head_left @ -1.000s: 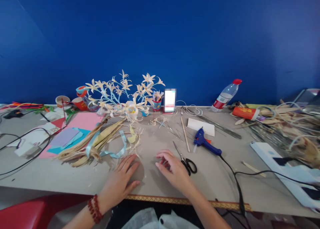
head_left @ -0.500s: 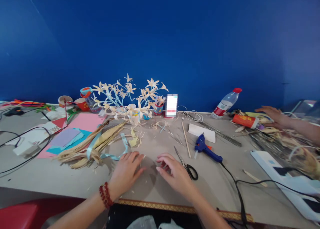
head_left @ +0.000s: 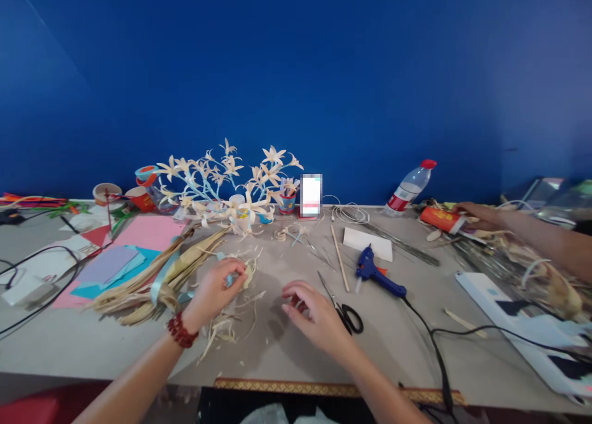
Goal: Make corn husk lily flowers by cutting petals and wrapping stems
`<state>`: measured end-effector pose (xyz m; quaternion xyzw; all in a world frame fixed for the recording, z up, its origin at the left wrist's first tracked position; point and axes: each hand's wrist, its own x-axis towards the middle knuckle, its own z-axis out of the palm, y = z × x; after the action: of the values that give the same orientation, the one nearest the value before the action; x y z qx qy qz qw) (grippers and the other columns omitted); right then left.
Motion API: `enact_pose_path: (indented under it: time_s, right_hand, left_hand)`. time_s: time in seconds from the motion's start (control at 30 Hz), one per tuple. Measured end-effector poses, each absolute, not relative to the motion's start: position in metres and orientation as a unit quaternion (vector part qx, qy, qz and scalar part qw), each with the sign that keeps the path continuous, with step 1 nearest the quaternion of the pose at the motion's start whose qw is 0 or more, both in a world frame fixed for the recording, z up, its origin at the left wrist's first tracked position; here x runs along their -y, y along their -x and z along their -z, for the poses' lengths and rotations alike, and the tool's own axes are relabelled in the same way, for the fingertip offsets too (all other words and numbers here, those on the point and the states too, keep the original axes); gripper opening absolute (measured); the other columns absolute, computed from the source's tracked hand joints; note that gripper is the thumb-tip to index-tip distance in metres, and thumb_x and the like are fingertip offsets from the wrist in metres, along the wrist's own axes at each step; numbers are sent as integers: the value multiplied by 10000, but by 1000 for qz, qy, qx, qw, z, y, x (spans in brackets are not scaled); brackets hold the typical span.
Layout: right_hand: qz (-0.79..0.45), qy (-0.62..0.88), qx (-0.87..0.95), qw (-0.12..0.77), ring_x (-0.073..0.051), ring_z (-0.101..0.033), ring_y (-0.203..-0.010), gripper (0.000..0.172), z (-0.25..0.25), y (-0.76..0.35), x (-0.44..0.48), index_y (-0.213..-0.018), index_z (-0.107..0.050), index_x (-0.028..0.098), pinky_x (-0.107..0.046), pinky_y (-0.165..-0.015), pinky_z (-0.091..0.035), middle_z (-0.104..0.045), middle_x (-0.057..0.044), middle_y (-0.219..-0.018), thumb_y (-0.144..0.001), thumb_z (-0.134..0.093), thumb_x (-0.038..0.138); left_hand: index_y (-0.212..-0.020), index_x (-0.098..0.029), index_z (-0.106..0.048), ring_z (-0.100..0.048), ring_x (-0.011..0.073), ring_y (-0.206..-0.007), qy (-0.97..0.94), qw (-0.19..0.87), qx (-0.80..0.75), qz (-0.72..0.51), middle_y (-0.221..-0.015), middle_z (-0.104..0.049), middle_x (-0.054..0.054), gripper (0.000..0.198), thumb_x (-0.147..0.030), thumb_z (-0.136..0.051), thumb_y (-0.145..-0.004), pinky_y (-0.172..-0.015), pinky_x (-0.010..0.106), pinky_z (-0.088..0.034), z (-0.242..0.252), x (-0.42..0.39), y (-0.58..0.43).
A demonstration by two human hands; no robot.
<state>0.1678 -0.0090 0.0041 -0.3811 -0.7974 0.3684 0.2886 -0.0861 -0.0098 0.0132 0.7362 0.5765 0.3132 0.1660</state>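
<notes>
My left hand (head_left: 218,291), with a red bead bracelet on its wrist, is closed with its fingertips around a light blue ribbon (head_left: 229,280). Part of the ribbon is hidden by the fingers. Pale yellow husk scraps (head_left: 250,274) lie just beyond those fingertips, and thin dry strips (head_left: 224,331) are scattered below the hand. My right hand (head_left: 311,313) rests over the table with fingers loosely curled, thumb apart, and nothing visible in it. Black-handled scissors (head_left: 348,318) lie right beside it. A tied bundle of dry husks (head_left: 139,294) is left of my left hand.
Husk flowers (head_left: 231,183) stand in a cup at the back. A blue glue gun (head_left: 377,274) trails a black cable on the right. Farther right are a white power strip (head_left: 499,325), a bottle (head_left: 411,188) and another person's arm (head_left: 531,229). Colored paper (head_left: 111,266) lies left.
My left hand has moved up and left and closed on the light blue ribbon, uncovering dry strips. My right hand stays almost in place. The other person's hand reaches lower, by the red cup.
</notes>
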Motion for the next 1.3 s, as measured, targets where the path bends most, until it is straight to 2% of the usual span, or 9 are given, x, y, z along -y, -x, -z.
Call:
enact_pose_path:
  time_s: [0.23, 0.43, 0.63, 0.7, 0.8, 0.9, 0.97, 1.2, 1.3]
  right_hand:
    - [-338, 312, 837, 297, -174, -613, -899, 590, -6, -135, 2, -1340, -412, 260, -325, -846, -499, -508, -81, -1339, -797, -567, 91]
    - [-233, 340, 865, 285, -207, -605, -858, 234, 5, -128, 2, -974, -624, 194, -310, -761, -484, -659, -62, -919, -802, -536, 62]
    - [-203, 333, 865, 317, -204, -615, -899, 235, 3, -149, 1, -989, -629, 216, -314, -786, -480, -676, -71, -970, -855, -498, 74]
    - [-194, 327, 870, 314, -213, -613, -924, 245, 1, -150, 3, -1010, -628, 220, -332, -804, -482, -679, -77, -987, -867, -483, 83]
    - [-188, 307, 883, 301, -224, -612, -941, 246, 0, -148, 7, -1039, -627, 220, -350, -812, -491, -678, -87, -1021, -870, -490, 105]
    - [-174, 321, 879, 305, -224, -615, -928, 229, -1, -151, 6, -1041, -636, 228, -352, -801, -497, -682, -88, -1001, -891, -486, 141]
    - [-159, 354, 866, 315, -227, -616, -920, 229, -2, -159, 3, -1032, -638, 227, -354, -793, -493, -683, -88, -981, -902, -468, 145]
    - [-174, 410, 832, 329, -224, -625, -868, 201, -10, -177, -5, -967, -625, 212, -332, -764, -482, -682, -72, -958, -862, -481, 120]
    - [-180, 398, 837, 329, -218, -627, -855, 204, -8, -178, -3, -966, -626, 210, -322, -754, -482, -681, -69, -950, -859, -479, 117]
  left_hand:
    - [-778, -199, -553, -581, 168, -873, -763, 252, -496, -328, -873, -626, 33, 96, -190, -509, -863, -801, 286, -447, -19, 28, 65]
    - [-718, -199, -488, -532, 162, -771, -786, 229, -501, -280, -753, -559, 4, 144, -213, -547, -848, -725, 280, -424, -14, 34, 63]
    - [-738, -205, -501, -569, 170, -846, -764, 291, -489, -303, -859, -601, 30, 120, -178, -513, -854, -775, 293, -452, -7, 52, 60]
    - [-888, -216, -528, -585, 181, -891, -723, 318, -506, -346, -979, -614, 55, 48, -216, -550, -845, -803, 309, -470, 0, 59, 52]
    - [-1162, -223, -468, -585, 204, -952, -685, 320, -529, -385, -1156, -579, 99, 404, -299, -636, -803, -828, 332, -480, 6, 61, 38]
    - [-917, -207, -568, -581, 178, -775, -692, 303, -554, -350, -866, -629, 37, 141, -337, -556, -865, -701, 288, -474, 3, 55, 36]
    - [-762, -199, -565, -550, 159, -664, -699, 295, -568, -318, -702, -591, 6, 218, -351, -492, -901, -613, 258, -446, -1, 48, 46]
    - [-974, -203, -635, -578, 244, -924, -741, 28, -652, -156, -1024, -625, 97, 175, -210, -507, -854, -812, 364, -445, 2, 12, 108]
    - [-822, -185, -631, -592, 236, -855, -744, 10, -657, -119, -878, -636, 83, 139, -152, -496, -835, -789, 359, -447, 4, 0, 114]
